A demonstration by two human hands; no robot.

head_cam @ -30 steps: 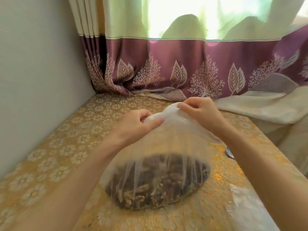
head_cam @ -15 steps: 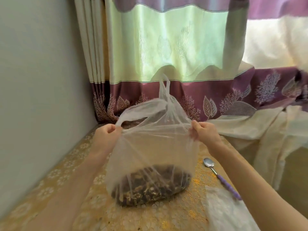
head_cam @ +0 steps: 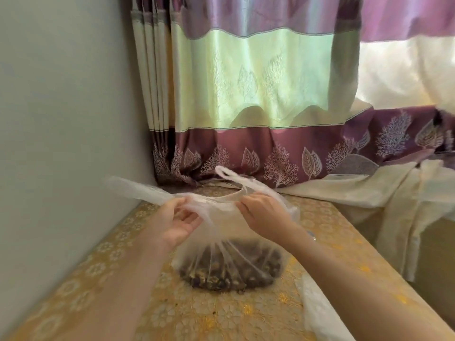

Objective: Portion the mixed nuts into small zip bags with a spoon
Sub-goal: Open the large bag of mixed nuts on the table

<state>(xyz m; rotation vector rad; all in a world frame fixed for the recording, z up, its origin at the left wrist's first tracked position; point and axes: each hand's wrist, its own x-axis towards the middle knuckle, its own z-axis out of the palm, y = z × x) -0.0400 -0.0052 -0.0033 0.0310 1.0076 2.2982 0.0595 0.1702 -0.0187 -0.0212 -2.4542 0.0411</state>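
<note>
Holding the plastic bag (head_cam: 221, 232) of mixed nuts (head_cam: 229, 271) at lower centre on the counter (head_cam: 327, 232): left hand (head_cam: 176, 223) and right hand (head_cam: 264, 214), each grip pinched on its rim.

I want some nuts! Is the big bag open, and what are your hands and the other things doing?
Plastic bag: on table, mouth pulled apart.
Mixed nuts: heaped in bag bottom.
Left hand: pinching bag rim.
Right hand: gripping bag rim.
Curtain: drawn shut.

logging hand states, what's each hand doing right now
Left hand: pinching the plastic bag at its rim.
Right hand: gripping the bag's rim.
</note>
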